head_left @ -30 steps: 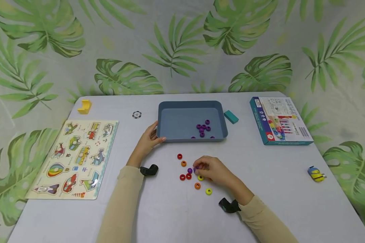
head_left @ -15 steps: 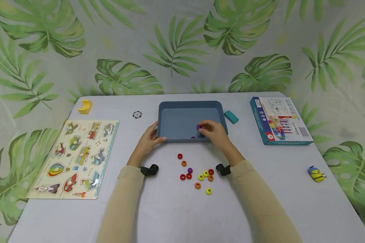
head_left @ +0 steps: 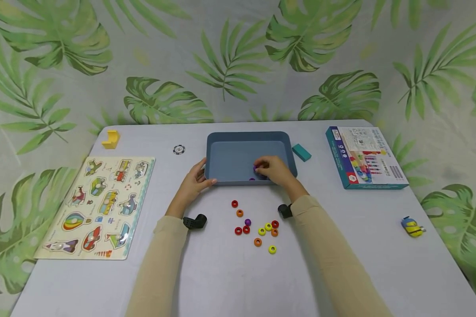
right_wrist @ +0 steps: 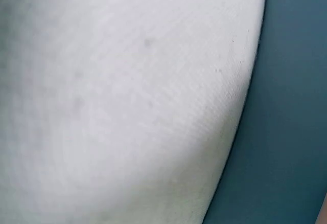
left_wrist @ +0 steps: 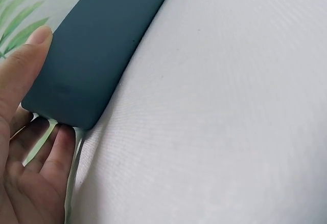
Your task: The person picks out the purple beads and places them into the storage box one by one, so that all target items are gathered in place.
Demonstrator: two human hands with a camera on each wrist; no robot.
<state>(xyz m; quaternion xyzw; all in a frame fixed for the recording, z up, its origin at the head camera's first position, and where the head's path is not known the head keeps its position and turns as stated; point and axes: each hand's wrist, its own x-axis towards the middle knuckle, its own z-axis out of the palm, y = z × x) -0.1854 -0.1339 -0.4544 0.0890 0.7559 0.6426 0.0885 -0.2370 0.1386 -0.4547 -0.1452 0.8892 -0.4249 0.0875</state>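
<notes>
A blue-grey tray (head_left: 234, 154) lies at the middle of the table. My left hand (head_left: 191, 186) grips its front left corner; in the left wrist view the thumb (left_wrist: 38, 37) lies at the rim, with the other fingers round the end. Over the tray's right part, my right hand (head_left: 277, 171) pinches a purple bead (head_left: 255, 169) between thumb and finger. One more purple bead (head_left: 252, 179) peeks above the tray's front wall; others inside are hidden behind this hand. In the right wrist view only the tray's outer wall (right_wrist: 286, 91) and a sliver of hand show.
Before the tray lie a purple bead (head_left: 247, 222) and several red, orange and yellow beads (head_left: 272, 249). A picture puzzle board (head_left: 99, 207), yellow block (head_left: 110, 139) and chip (head_left: 179, 149) are left; a teal block (head_left: 301, 152), box (head_left: 366, 157) and small toy (head_left: 412, 227) right.
My right hand has moved from the table beads up over the tray, carrying a purple bead, then slightly left there. The left hand stays at the tray's corner.
</notes>
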